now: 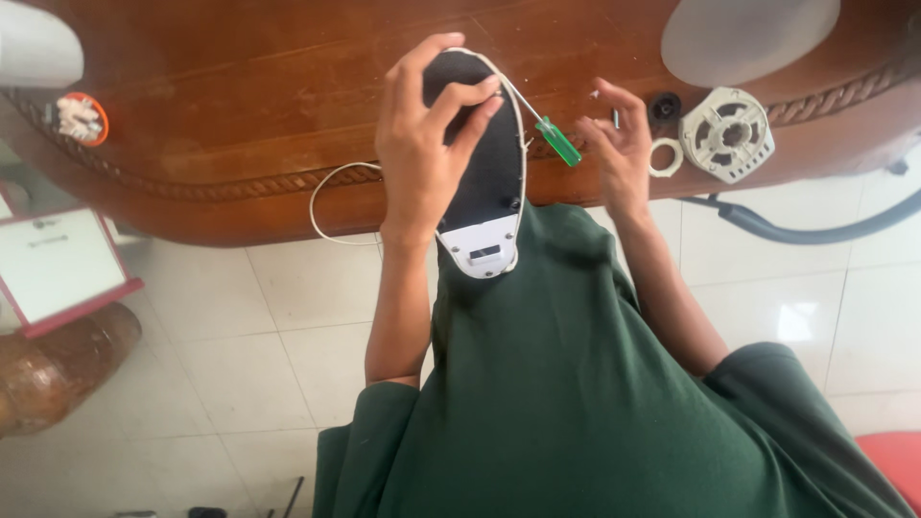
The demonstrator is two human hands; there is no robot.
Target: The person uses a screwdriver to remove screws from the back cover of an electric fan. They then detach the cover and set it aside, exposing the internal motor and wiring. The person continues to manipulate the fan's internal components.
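Fingers of the left hand (422, 144) wrap over the top of a black, sole-shaped appliance base with a white plastic rim and white heel plate (484, 182), clamping it upright on its edge against the wooden table (240, 86) and the person's green shirt (556, 384). The right hand (619, 144) sits just beside it, fingers loosely spread, with what looks like a small screw pinched at the fingertips, though it is too small to tell for sure. Between the hands a screwdriver with a green translucent handle (559, 142) leans with its shaft against the base's rim; no hand grips it. A white cord (326, 197) loops off the base over the table edge. Further right lie a white tape ring (664, 156), a round white vented motor housing (726, 134) and a black cable (815, 230).

This looks like the screw-removal stage of opening the base. The next move calls for the right hand to free itself and take up the screwdriver while the left keeps the base from tipping.
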